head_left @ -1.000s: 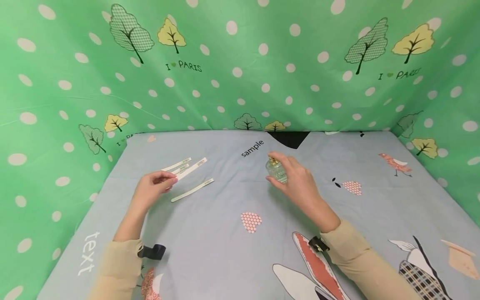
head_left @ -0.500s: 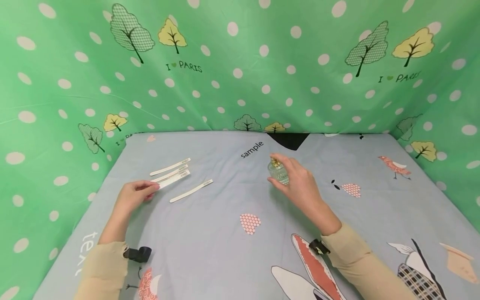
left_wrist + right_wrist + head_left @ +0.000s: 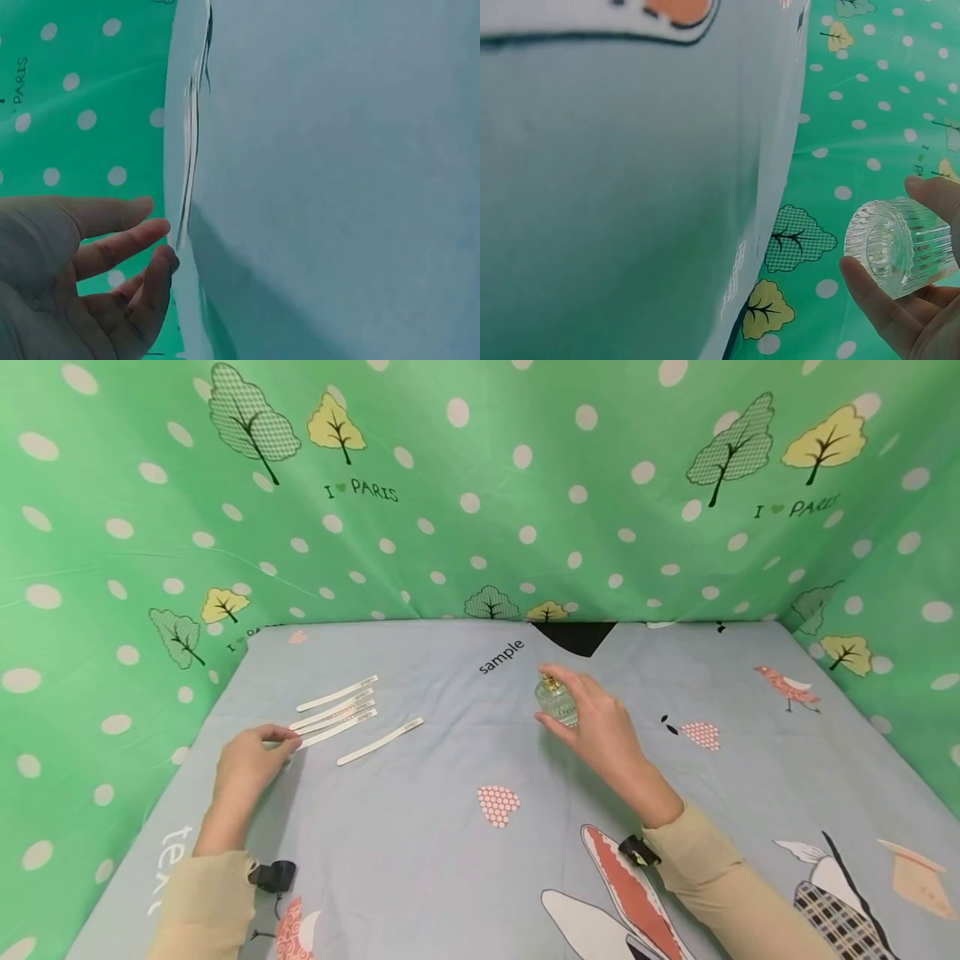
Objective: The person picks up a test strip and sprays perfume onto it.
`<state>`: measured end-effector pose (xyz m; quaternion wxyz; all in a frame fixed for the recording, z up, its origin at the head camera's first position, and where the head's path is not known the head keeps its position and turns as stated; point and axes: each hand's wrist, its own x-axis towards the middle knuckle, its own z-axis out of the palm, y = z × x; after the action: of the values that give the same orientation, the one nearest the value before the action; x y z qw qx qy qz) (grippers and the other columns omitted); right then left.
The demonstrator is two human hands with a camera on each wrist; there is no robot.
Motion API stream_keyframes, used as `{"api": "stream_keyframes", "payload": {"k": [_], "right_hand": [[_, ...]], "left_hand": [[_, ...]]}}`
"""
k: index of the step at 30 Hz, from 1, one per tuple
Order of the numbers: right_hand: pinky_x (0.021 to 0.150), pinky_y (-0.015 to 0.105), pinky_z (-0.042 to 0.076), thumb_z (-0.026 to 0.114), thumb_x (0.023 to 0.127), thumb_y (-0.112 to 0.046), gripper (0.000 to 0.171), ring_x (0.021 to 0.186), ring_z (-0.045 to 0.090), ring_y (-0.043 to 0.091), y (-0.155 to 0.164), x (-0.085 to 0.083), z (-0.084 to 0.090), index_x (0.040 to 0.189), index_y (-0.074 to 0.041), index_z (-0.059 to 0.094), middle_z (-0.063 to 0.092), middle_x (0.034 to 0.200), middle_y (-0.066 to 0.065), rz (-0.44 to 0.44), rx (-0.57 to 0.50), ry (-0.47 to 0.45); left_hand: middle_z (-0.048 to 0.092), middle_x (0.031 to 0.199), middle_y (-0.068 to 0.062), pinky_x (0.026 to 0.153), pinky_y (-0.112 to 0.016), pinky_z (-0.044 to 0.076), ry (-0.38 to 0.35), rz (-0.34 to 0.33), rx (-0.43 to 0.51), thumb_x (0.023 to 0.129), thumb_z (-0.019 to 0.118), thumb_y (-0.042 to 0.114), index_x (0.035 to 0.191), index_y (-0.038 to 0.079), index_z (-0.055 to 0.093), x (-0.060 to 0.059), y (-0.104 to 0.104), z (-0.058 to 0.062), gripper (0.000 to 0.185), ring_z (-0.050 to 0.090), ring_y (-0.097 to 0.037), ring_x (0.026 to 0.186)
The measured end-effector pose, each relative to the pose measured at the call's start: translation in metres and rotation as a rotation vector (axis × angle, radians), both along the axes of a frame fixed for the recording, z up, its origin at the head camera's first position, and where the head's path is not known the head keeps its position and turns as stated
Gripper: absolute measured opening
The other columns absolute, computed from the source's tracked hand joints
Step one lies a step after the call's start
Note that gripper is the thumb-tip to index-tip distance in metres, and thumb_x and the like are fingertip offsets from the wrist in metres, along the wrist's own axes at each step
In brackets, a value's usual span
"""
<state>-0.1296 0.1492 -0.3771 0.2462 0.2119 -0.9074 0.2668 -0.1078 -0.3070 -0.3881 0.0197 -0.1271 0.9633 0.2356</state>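
Several slim white paper strips with small print at one end lie on the blue cloth. One strip [image 3: 337, 729] lies nearest my left hand [image 3: 251, 768], by the fingertips. In the left wrist view, my left hand [image 3: 97, 270] has thumb and index finger apart, with nothing pinched; the strips [image 3: 191, 142] appear edge-on past the fingertips. My right hand [image 3: 603, 731] grips a clear glass perfume bottle [image 3: 551, 700] with a gold neck, between thumb and fingers, above the cloth. The right wrist view shows the bottle's ribbed glass base [image 3: 885, 244].
A blue printed cloth [image 3: 435, 860] covers the table. Green dotted fabric [image 3: 427, 477] hangs behind and at both sides. One strip [image 3: 380, 742] lies apart, right of the others. Dark camera mounts are worn on both wrists.
My left hand moved left and toward me, laid its strip beside the other strips, and its fingers parted. My right hand keeps holding the perfume bottle almost still.
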Motion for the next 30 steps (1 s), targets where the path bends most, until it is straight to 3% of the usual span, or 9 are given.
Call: {"api": "stream_keyframes", "payload": {"k": [3, 7, 14, 18, 25, 30], "right_hand": [[0.06, 0.046, 0.06, 0.084, 0.081, -0.023, 0.066, 0.086, 0.07, 0.031, 0.0, 0.0, 0.002, 0.138, -0.024, 0.05, 0.068, 0.109, 0.015, 0.001, 0.001, -0.004], [0.06, 0.047, 0.059, 0.084, 0.081, -0.023, 0.066, 0.087, 0.071, 0.031, 0.001, 0.001, 0.005, 0.138, -0.025, 0.05, 0.068, 0.109, 0.015, -0.001, 0.004, -0.009], [0.062, 0.045, 0.06, 0.084, 0.081, -0.022, 0.067, 0.089, 0.07, 0.031, 0.002, 0.001, 0.007, 0.139, -0.023, 0.05, 0.068, 0.109, 0.015, -0.002, 0.008, -0.019], [0.061, 0.045, 0.06, 0.084, 0.081, -0.023, 0.067, 0.088, 0.07, 0.031, 0.003, 0.002, 0.007, 0.139, -0.023, 0.05, 0.067, 0.107, 0.015, -0.006, 0.009, -0.024], [0.06, 0.044, 0.06, 0.084, 0.081, -0.022, 0.067, 0.087, 0.07, 0.032, 0.004, 0.002, 0.005, 0.139, -0.023, 0.05, 0.067, 0.106, 0.016, -0.004, 0.011, -0.026], [0.06, 0.045, 0.06, 0.084, 0.081, -0.022, 0.067, 0.086, 0.07, 0.032, 0.005, 0.002, 0.006, 0.139, -0.023, 0.049, 0.067, 0.106, 0.016, -0.008, 0.014, -0.03]], "left_hand": [[0.066, 0.121, -0.027, 0.078, -0.052, 0.047, 0.043, -0.018, -0.016, 0.096, 0.061, 0.029, 0.112, 0.003, 0.071, 0.001, 0.007, 0.003, 0.032, 0.06, -0.048, 0.105], [0.072, 0.11, -0.022, 0.074, -0.043, 0.048, 0.091, -0.069, 0.025, 0.095, 0.064, 0.026, 0.107, 0.004, 0.073, 0.002, 0.015, 0.006, 0.027, 0.065, -0.041, 0.098], [0.075, 0.098, -0.018, 0.065, -0.025, 0.05, 0.002, -0.225, 0.179, 0.094, 0.068, 0.024, 0.111, 0.0, 0.07, -0.001, 0.027, 0.002, 0.03, 0.067, -0.013, 0.077], [0.074, 0.094, -0.013, 0.069, -0.026, 0.052, -0.021, -0.301, 0.188, 0.088, 0.076, 0.021, 0.108, 0.0, 0.07, -0.002, 0.037, -0.005, 0.03, 0.067, -0.012, 0.081], [0.068, 0.082, -0.006, 0.068, -0.027, 0.047, -0.007, -0.338, 0.125, 0.083, 0.078, 0.014, 0.095, 0.002, 0.069, -0.004, 0.048, -0.011, 0.019, 0.059, -0.011, 0.073], [0.069, 0.084, -0.005, 0.072, -0.03, 0.047, 0.006, -0.335, 0.093, 0.086, 0.076, 0.016, 0.093, 0.006, 0.069, -0.005, 0.053, -0.01, 0.014, 0.062, -0.014, 0.077]]}}
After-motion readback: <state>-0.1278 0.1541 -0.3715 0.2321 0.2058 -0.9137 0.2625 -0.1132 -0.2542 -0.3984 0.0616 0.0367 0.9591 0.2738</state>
